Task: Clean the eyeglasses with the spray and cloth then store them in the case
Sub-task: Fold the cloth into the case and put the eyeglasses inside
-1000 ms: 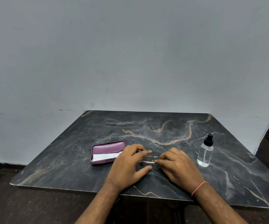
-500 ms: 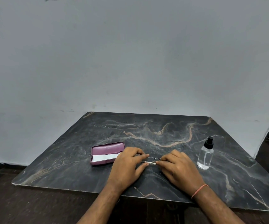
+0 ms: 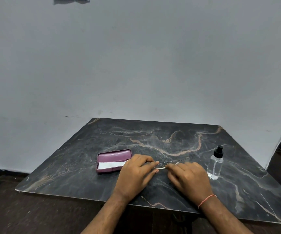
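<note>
Here, spray bottle (image 3: 215,163) right, open case (image 3: 113,160) left of eyeglasses (image 3: 166,164).

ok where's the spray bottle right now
In the head view the spray bottle stands upright on the table, just right of the right hand.

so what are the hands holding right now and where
Both hold the eyeglasses above the table: the left hand pinches one end, the right hand pinches a pale temple arm.

Dim, even light; wide-angle edge distortion
</note>
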### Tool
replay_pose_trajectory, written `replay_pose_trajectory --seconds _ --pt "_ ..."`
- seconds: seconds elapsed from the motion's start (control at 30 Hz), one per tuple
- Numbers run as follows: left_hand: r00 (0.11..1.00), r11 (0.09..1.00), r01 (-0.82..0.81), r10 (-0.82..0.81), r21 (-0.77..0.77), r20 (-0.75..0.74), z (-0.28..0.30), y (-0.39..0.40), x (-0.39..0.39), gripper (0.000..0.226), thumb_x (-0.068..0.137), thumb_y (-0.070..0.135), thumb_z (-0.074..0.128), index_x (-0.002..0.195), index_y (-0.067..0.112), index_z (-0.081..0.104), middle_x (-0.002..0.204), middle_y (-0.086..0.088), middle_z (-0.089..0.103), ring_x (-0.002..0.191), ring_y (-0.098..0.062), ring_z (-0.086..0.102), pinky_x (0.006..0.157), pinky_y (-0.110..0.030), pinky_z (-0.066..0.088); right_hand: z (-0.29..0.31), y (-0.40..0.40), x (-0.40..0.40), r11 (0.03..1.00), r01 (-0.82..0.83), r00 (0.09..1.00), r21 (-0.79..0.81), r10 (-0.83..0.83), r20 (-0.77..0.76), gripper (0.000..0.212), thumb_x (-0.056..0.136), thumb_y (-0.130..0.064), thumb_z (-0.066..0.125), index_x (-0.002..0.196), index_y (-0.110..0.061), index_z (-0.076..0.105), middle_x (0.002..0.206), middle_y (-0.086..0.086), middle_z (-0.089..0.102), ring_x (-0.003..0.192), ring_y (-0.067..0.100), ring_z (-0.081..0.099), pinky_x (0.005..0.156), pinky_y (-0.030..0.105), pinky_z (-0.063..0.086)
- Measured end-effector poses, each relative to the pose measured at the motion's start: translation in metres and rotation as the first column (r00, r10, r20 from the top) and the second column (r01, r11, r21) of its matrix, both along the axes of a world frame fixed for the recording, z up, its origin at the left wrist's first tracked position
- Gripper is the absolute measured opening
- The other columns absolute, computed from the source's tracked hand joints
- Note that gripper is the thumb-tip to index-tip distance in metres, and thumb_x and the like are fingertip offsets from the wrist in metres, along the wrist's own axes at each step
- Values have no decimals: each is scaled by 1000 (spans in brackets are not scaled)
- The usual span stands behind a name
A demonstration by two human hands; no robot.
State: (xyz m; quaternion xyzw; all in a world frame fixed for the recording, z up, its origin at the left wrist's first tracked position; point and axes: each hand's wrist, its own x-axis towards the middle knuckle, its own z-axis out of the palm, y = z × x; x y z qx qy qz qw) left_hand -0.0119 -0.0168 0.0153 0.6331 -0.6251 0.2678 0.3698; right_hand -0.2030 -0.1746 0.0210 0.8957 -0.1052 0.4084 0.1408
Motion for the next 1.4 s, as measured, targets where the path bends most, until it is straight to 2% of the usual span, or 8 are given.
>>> replay_pose_trajectory --seconds 0.1,0.23,0.43,0.8,0.97,1.1,1.27,1.4 --pt "1000 999 5 -4 -49 12 2 0 -2 27 103 34 72 128 23 76 114 9 69 99 -14 64 83 -30 55 2 10 1 992 45 996 122 -54 68 20 94 -37 63 105 -32 79 72 -10 75 54 16 69 44 31 48" --pt "1000 996 -13 15 -90 23 3 0 -3 27 103 30 73 129 21 76 115 6 69 99 -15 64 87 -25 53 7 27 8 950 68 981 306 -119 151 19 86 -30 79 105 -34 81 73 -13 78 54 11 72 46 26 52" --pt "999 995 -43 44 -87 12 1 2 -1 31 104 34 71 133 22 74 121 4 69 105 -17 65 92 -27 53 15 42 20 754 -65 938 654 -177 298 18 94 -30 78 107 -43 81 50 -14 62 51 3 63 57 25 53" --pt "978 986 -71 38 -153 -205 10 14 0 31 102 31 71 131 19 76 121 4 68 109 -15 65 95 -30 54 34 44 33 472 -250 875 845 -264 406 9 85 -35 90 88 -41 84 80 -27 78 78 -7 74 76 4 50" --pt "908 944 -297 232 -146 -349 13 60 38 37 98 30 66 135 26 72 127 9 65 115 -15 62 97 -39 53 42 38 45 246 -354 869 902 -271 415 10 84 -23 91 90 -28 84 81 -3 82 82 22 81 78 37 64" --pt "794 889 -457 413 10 -446 21 107 88 35 98 42 61 132 36 69 127 14 63 118 -17 57 99 -46 54 62 39 56 104 -391 891 915 -206 404 16 85 -4 87 96 -8 75 81 19 79 75 33 79 59 33 60" --pt "598 802 -406 596 439 -536 7 137 129 55 92 75 58 141 50 59 143 15 62 142 -22 50 116 -54 39 89 39 79 109 -201 977 973 -47 207 30 82 -2 87 105 -8 69 79 14 80 65 27 78 60 37 63" --pt "625 784 -280 587 554 -514 9 134 127 87 79 95 44 154 49 46 148 26 61 148 -9 46 119 -45 28 110 44 103 303 10 992 953 114 -47 21 83 -3 84 99 -13 76 75 6 81 69 24 81 69 44 69"
